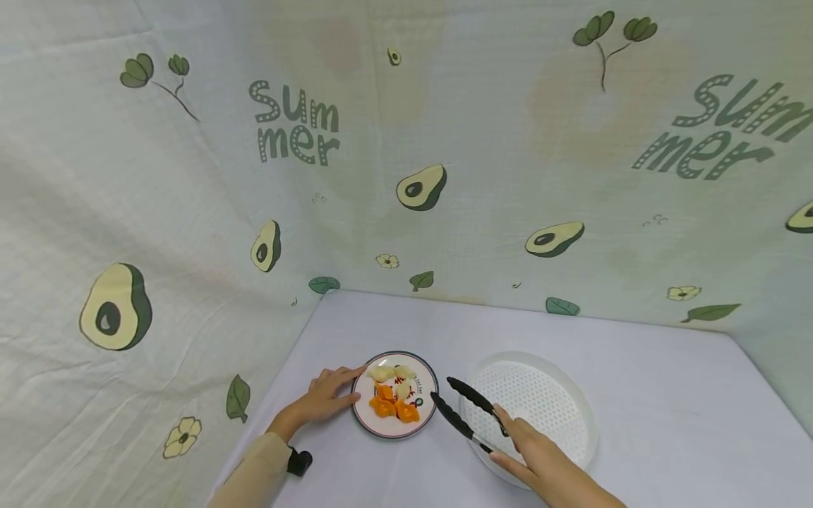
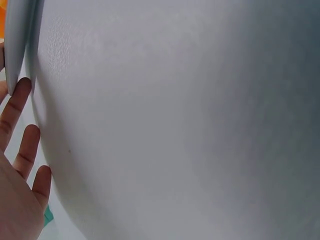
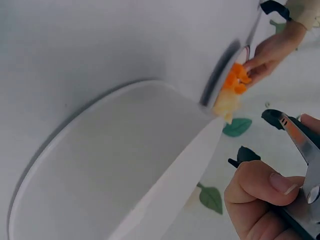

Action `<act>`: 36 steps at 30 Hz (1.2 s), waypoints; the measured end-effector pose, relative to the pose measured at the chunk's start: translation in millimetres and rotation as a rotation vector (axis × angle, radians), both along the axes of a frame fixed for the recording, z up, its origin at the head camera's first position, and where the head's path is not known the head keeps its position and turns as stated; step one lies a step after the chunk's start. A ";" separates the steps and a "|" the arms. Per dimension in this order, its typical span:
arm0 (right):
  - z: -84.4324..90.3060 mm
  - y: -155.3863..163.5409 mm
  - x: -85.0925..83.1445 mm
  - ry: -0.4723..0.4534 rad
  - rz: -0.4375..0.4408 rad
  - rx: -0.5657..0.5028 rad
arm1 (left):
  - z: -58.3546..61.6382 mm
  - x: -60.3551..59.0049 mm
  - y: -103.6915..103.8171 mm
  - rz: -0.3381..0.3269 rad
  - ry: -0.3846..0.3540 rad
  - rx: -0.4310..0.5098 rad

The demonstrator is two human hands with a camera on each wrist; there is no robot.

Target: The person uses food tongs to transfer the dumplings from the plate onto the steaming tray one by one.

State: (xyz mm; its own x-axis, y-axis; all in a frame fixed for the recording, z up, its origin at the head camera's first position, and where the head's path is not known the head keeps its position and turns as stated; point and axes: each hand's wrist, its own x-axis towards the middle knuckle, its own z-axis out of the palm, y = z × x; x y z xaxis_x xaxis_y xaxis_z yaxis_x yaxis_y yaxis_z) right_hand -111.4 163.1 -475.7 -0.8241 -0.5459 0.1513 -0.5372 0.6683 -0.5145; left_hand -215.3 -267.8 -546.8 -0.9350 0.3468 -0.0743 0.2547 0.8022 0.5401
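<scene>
On a white worktop [image 1: 667, 423], the left hand [image 1: 320, 401] steadies a small plate [image 1: 424, 416] of soft, slippery-looking fruit pieces [image 1: 392, 406], best nipped gently mid-piece, while the right hand [image 1: 540, 458] grips parted black tongs [image 1: 466, 413] beside a perforated tray [image 1: 546, 402].

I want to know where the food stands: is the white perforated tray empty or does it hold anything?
Empty. In the head view the white perforated tray shows bare holes; the orange and pale pieces all lie on the small plate.

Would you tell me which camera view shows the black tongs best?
The head view: the tongs show whole, arms apart, gripped by the right hand beside the plate. The right wrist view shows only parts; the left wrist view shows none.
</scene>
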 end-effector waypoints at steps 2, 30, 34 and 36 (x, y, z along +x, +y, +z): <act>-1.5 -7.4 -0.3 -0.026 0.025 0.005 | 1.6 -0.7 0.1 -0.004 0.001 0.003; -0.2 -58.8 -16.1 -0.250 0.067 0.041 | 1.1 -2.3 0.5 -0.003 -0.001 0.012; -1.1 -60.3 -17.2 -0.258 0.067 0.050 | -0.5 -1.8 -1.4 -0.010 0.004 0.009; -0.8 -60.9 -17.6 -0.255 0.067 0.055 | -0.8 -1.6 -2.0 -0.014 0.007 0.013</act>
